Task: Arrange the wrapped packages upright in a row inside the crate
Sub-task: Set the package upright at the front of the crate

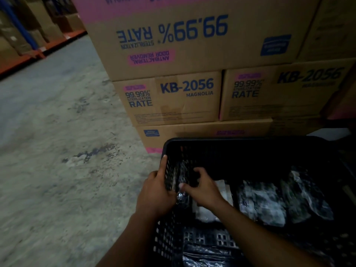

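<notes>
A black perforated plastic crate fills the lower right. Inside, dark packages in shiny clear wrap show: one narrow package stands upright against the left wall, two larger ones lean further right, and another lies near the front. A white wrapped package sits behind my right hand. My left hand grips the crate's left wall, fingers over the rim. My right hand is inside the crate with its fingers closed on the upright narrow package.
Stacked brown cardboard boxes printed "KB-2056 MAGNOLIA" rise directly behind the crate. Bare concrete floor spreads to the left. Orange and blue warehouse racking with more boxes stands at the far upper left.
</notes>
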